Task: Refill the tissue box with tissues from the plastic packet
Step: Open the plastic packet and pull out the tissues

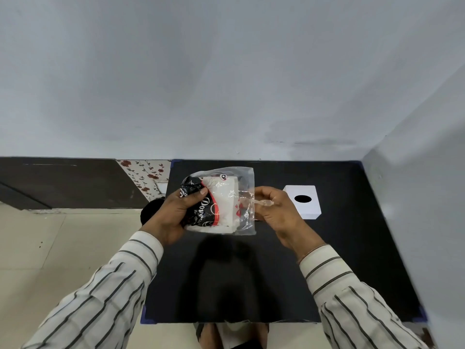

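Plastic packet [218, 201]: held up over the black surface [251, 273] between both hands, with white tissues [227, 188] inside it.
Left hand [173, 212]: fingers and thumb curl round the dark printed end, likely to keep the packet from moving.
Right hand [274, 210]: pinches the clear plastic at the other end, where a thin bit looks stretched. I think this pull is meant to open the packet.
Tissue box [303, 201]: white with a dark oval hole on top. It stands on the surface just beside the right hand, close by so tissues can go in. No tissue pokes out of the hole.
How far along: tissues sit in the packet, and what is inside the box is hidden.
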